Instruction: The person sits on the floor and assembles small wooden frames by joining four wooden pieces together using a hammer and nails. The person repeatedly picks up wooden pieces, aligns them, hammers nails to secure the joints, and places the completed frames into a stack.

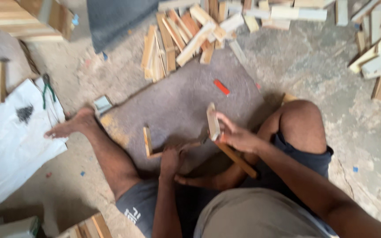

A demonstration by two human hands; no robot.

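Observation:
I sit on the floor over a grey mat (177, 103). My right hand (238, 136) grips a short pale wood slat (213, 121), held upright at the end of a longer brown slat (237, 159) that slants toward my lap. My left hand (171, 158) presses down on a thin wooden strip (177, 149) lying on the mat; another short piece (147, 141) stands upright at that strip's left end, forming an L. The image is motion-blurred.
A heap of cut wood slats (186, 39) lies beyond the mat, more slats (380, 57) at the right. A red marker (221, 87) rests on the mat. At left, a white sheet (9, 141) carries nails (24, 113), pliers (47, 90) and a hammer (1, 75). My bare left foot (69, 127) reaches it.

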